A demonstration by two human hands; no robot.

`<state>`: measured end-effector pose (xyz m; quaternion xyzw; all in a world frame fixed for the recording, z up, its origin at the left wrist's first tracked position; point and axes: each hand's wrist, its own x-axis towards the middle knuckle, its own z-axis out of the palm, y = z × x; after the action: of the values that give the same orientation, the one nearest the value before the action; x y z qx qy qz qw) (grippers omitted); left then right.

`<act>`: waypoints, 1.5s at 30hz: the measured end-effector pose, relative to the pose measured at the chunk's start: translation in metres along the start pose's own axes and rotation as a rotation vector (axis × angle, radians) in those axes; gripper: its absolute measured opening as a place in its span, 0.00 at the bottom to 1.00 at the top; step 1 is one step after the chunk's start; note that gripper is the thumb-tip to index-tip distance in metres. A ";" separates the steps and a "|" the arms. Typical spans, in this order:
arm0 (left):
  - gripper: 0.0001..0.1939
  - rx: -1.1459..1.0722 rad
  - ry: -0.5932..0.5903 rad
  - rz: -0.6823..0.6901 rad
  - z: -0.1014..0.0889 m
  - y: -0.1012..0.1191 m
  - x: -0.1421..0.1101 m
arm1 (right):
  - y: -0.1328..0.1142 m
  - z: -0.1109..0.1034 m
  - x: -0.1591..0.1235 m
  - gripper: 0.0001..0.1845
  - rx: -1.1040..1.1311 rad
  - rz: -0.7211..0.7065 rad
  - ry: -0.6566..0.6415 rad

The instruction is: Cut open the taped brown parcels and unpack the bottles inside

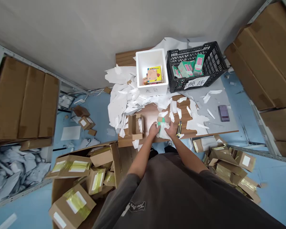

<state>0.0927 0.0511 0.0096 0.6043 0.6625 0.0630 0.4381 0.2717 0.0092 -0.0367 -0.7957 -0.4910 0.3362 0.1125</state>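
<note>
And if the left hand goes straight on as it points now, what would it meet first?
The left hand would first meet the packet it touches; beyond that, probably paper scraps, though depth is unclear.

Grn/wht pkg [163,129], prob.

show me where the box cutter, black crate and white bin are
box cutter [179,128]: head view, on its handle
black crate [177,85]: head view, on its front wall
white bin [162,90]: head view, on its front wall
</note>
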 end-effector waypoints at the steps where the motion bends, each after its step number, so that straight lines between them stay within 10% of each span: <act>1: 0.34 -0.023 -0.013 -0.054 0.011 0.010 0.014 | 0.004 -0.004 0.000 0.45 0.012 0.034 0.008; 4: 0.49 -0.018 -0.013 -0.227 0.032 0.031 0.050 | 0.013 -0.014 0.001 0.45 0.069 0.083 0.004; 9: 0.43 0.069 0.019 -0.363 0.031 0.041 0.075 | 0.023 -0.019 0.006 0.51 0.207 -0.018 -0.087; 19: 0.44 -0.269 0.181 0.166 0.001 0.031 0.027 | -0.029 -0.020 0.035 0.54 0.391 -0.299 -0.141; 28: 0.34 -0.022 0.146 0.388 -0.005 0.030 -0.014 | -0.026 -0.007 -0.018 0.39 0.205 -0.108 0.047; 35: 0.13 -0.145 0.084 0.405 -0.033 0.024 0.011 | -0.023 -0.030 -0.011 0.54 0.244 -0.314 -0.100; 40: 0.29 -0.244 0.196 0.208 -0.042 0.032 0.037 | -0.023 -0.044 0.006 0.54 0.328 -0.395 -0.182; 45: 0.17 -0.058 0.078 0.440 -0.039 0.031 0.027 | -0.025 -0.038 -0.003 0.51 0.331 -0.311 -0.162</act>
<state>0.0929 0.0994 0.0386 0.7186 0.5288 0.1995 0.4053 0.2777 0.0243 0.0055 -0.6516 -0.5534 0.4535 0.2521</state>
